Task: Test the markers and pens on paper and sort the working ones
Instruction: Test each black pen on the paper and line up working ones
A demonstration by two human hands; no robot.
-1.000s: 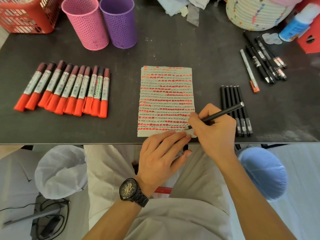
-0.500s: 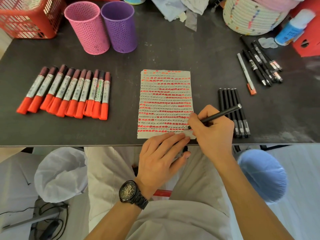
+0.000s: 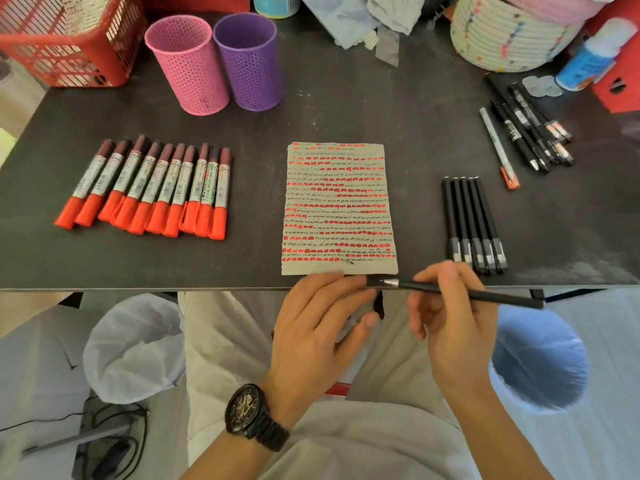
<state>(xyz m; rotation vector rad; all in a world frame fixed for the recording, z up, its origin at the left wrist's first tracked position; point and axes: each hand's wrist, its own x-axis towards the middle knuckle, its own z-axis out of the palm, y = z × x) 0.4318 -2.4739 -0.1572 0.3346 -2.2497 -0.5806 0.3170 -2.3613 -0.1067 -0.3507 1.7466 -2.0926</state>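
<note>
Head view. Paper [image 3: 339, 206] flat on dark table [image 3: 242, 265], covered in rows of red dabs and black scribbles.

Just off the paper's near edge: right hand [image 3: 453, 327] pinches a black pen [image 3: 485, 295] between thumb and fingertips, nib pointing left.

Left hand [image 3: 311, 327] meets the nib, fingers straight and close together, thumb apart; small black cap [image 3: 374, 281] at the fingertips, grip cannot be told.

Left of paper: red markers [image 3: 149, 192] in a row. Right of it: five black pens [image 3: 474, 223] side by side

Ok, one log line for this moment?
right hand: holds black pen, tip near cap, off paper | left hand: at table edge, cap at fingertips, grip unclear | paper: covered in test marks
</note>
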